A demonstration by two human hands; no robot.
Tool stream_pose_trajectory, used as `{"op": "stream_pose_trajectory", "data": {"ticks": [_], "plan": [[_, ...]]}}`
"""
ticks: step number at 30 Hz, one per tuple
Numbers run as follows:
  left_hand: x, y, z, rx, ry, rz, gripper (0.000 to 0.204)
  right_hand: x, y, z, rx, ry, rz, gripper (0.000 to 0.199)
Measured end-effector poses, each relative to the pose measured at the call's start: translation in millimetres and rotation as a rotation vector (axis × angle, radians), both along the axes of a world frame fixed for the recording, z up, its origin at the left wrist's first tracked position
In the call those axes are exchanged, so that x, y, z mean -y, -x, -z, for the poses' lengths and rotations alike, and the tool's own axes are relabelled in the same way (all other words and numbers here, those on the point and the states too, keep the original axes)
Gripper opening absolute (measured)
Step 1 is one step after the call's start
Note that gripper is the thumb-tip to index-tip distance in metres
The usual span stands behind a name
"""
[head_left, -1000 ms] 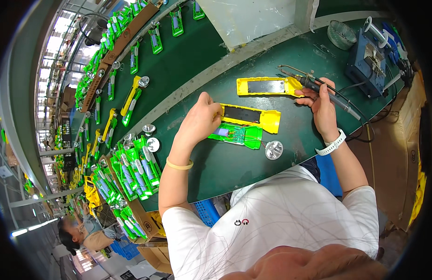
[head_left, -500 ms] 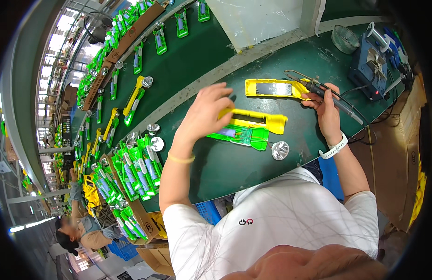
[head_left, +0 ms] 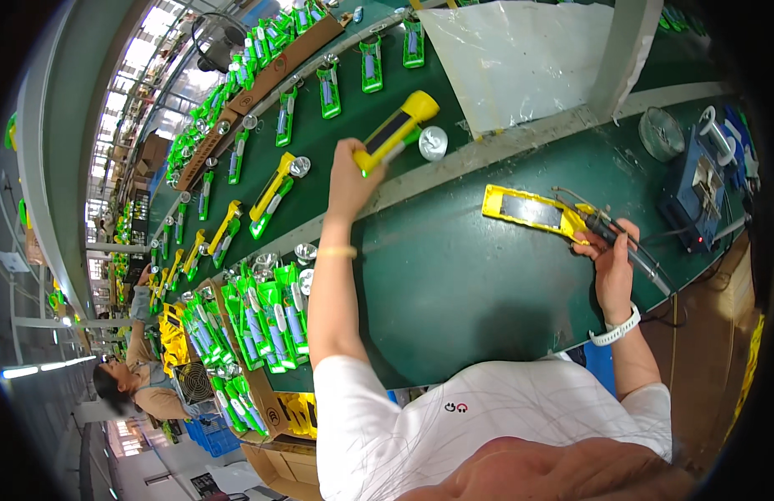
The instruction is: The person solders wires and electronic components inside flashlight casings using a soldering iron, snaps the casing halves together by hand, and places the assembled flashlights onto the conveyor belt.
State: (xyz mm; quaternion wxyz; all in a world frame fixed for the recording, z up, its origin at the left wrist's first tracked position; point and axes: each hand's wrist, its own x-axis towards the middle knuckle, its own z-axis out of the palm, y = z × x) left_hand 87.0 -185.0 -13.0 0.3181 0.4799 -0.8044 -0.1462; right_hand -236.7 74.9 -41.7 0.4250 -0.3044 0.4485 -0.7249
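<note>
My left hand (head_left: pixel 352 179) is out over the green conveyor belt, its fingers closed round the end of a yellow flashlight housing (head_left: pixel 395 132) with a dark panel. A green housing half (head_left: pixel 402 147) lies along its side, and a round silver reflector (head_left: pixel 433 143) is beside it. I cannot tell whether they touch the belt. Above the workbench, my right hand (head_left: pixel 612 263) grips a soldering iron (head_left: pixel 604 227) with a black handle. The same fingers pinch the end of a second yellow flashlight housing (head_left: pixel 497 200), whose open side shows a dark panel.
A blue soldering station (head_left: pixel 687 196) with a solder spool (head_left: pixel 717 138) stands at the right, near a clear round dish (head_left: pixel 661 134). Green flashlight halves (head_left: pixel 270 321) fill a carton at the left. More assemblies (head_left: pixel 274 188) line the belt. Another person (head_left: pixel 144 380) sits far left.
My left hand has carried the yellow housing, green half and reflector from the workbench up and over the belt. My right hand still holds the iron and the other housing.
</note>
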Motion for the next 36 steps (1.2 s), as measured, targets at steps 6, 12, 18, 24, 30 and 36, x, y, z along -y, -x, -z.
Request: {"op": "stream_pose_trajectory", "data": {"ticks": [6, 12, 18, 24, 30, 36], "plan": [[139.3, -8.2, -22.0, -0.350, -0.564, -0.163, 0.054, -2.0, 1.2, 2.2, -0.030, -0.009, 0.011, 0.033], [199.3, -12.0, 25.2, 0.385, -0.021, -0.612, 0.070, 4.3, -0.8, -4.4, -0.103, -0.029, -0.092, 0.037], [154.2, -75.0, 25.7, -0.315, -0.230, -0.570, 0.052, 1.0, -6.2, -4.8, -0.113, 0.015, -0.171, 0.038], [-74.6, -12.8, 0.5, -0.287, -0.341, 0.224, 0.061, 4.2, -5.8, -2.6, 0.040, -0.065, -0.179, 0.033], [-184.0, 3.4, -4.0, 0.019, -0.262, 0.502, 0.049, 18.1, -36.3, -7.4, 0.173, -0.233, -0.454, 0.035], [-192.1, -11.6, -11.9, 0.137, -0.015, 0.293, 0.057, 9.6, -31.2, -13.3, -0.066, 0.022, -0.096, 0.027]]}}
